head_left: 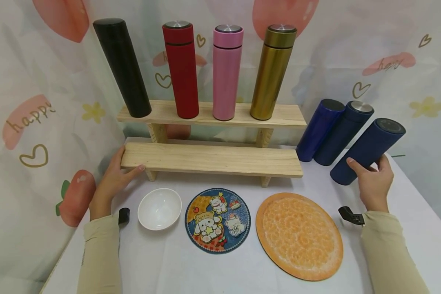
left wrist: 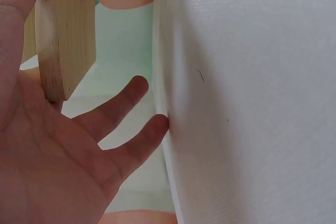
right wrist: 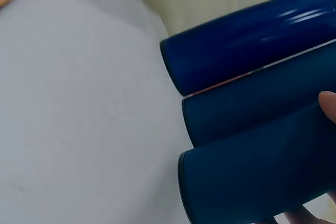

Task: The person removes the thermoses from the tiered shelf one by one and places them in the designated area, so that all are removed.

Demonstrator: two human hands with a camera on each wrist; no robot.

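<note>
My right hand (head_left: pixel 375 183) grips a navy thermos (head_left: pixel 367 151), thumb on the near side and fingers behind it. Beside it stand another navy thermos (head_left: pixel 343 132) with a silver lid top and a glossy blue thermos (head_left: pixel 320 130). In the right wrist view the held thermos (right wrist: pixel 257 166) is closest, and only parts of the fingers show. At the left end of the lower step of a wooden stand (head_left: pixel 209 157), my left hand (head_left: pixel 112 179) holds the board. The left wrist view shows the board's end (left wrist: pixel 63 40) between thumb and fingers, with two fingers (left wrist: pixel 136 148) spread below.
Black (head_left: pixel 123 67), red (head_left: pixel 181 69), pink (head_left: pixel 227 73) and gold (head_left: pixel 273 73) thermoses stand on the stand's upper step. In front lie a white bowl (head_left: pixel 159 209), a round cartoon mat (head_left: pixel 218 220) and an orange round mat (head_left: pixel 299 237). A printed backdrop hangs behind.
</note>
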